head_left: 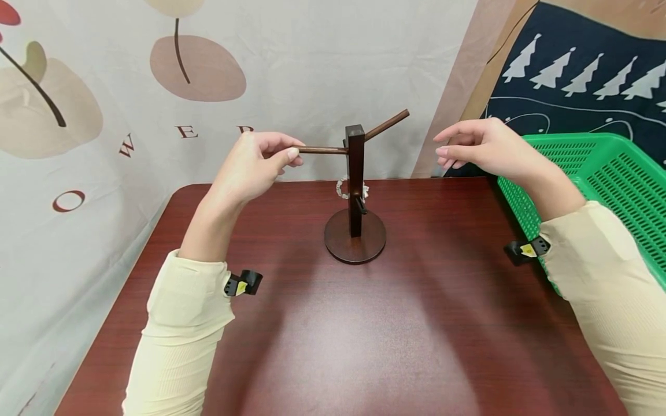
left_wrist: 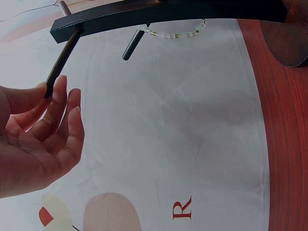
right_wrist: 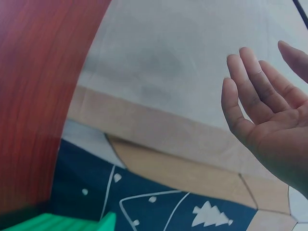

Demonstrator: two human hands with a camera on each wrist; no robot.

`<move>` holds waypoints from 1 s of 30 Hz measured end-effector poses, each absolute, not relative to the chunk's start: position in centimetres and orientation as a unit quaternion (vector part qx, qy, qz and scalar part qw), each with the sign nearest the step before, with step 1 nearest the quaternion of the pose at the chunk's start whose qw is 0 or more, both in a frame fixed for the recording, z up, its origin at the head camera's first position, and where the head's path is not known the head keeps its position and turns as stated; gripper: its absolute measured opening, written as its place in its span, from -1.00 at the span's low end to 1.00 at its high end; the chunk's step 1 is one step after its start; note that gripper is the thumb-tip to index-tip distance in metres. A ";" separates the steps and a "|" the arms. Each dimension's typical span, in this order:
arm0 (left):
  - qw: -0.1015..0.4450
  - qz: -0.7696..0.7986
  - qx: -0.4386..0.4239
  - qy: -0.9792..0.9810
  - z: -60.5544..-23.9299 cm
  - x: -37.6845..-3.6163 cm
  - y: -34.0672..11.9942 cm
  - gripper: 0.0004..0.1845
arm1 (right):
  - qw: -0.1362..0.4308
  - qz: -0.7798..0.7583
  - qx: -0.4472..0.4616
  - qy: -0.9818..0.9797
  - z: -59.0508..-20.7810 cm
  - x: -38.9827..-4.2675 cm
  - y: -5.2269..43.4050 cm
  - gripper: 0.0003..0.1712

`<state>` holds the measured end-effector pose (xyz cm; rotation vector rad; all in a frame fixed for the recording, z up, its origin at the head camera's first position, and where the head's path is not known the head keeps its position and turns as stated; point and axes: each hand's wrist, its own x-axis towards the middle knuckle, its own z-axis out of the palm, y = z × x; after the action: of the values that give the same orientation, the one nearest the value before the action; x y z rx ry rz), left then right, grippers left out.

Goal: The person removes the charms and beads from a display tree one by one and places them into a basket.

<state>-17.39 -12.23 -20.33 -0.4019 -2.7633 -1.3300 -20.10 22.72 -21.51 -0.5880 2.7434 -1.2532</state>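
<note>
A dark wooden jewelry stand [head_left: 356,179] with a square post and round base rises from the table, pegs sticking out at several angles. My left hand [head_left: 258,164] pinches the end of its left peg [head_left: 324,150] between thumb and fingers; the left wrist view shows the same grip on the peg [left_wrist: 63,60]. A beaded bracelet [left_wrist: 175,35] of clear and green beads hangs from a lower peg, partly hidden behind the post in the head view. My right hand [head_left: 486,147] hovers in the air right of the stand, fingers loosely bent and holding nothing.
A green plastic basket [head_left: 598,173] stands at the right edge of the reddish-brown table [head_left: 333,341]. Behind hangs a printed cloth [head_left: 302,69], with a dark panel of white trees [head_left: 567,86] at the right.
</note>
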 end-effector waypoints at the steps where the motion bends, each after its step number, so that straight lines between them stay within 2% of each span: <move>1: 0.025 -0.430 -0.130 -0.893 -20.3 -17.4 -12.2 -0.79 | 0.034 -0.408 -0.195 0.891 -21.4 -20.1 22.5 -0.63; 22: 0.021 -0.432 -0.128 -0.892 -20.3 -17.4 -12.3 -0.79 | 0.032 -0.458 -0.239 0.856 -18.7 -20.9 18.9 -0.63; 30: 0.021 -0.440 -0.128 -0.888 -20.4 -17.4 -12.3 -0.79 | 0.029 -0.480 -0.272 0.834 -18.5 -21.1 18.1 -0.71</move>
<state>-17.42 -12.28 -20.39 -0.3975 -2.7537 -1.3654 -21.14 18.15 -18.54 -0.8393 2.5720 -1.4798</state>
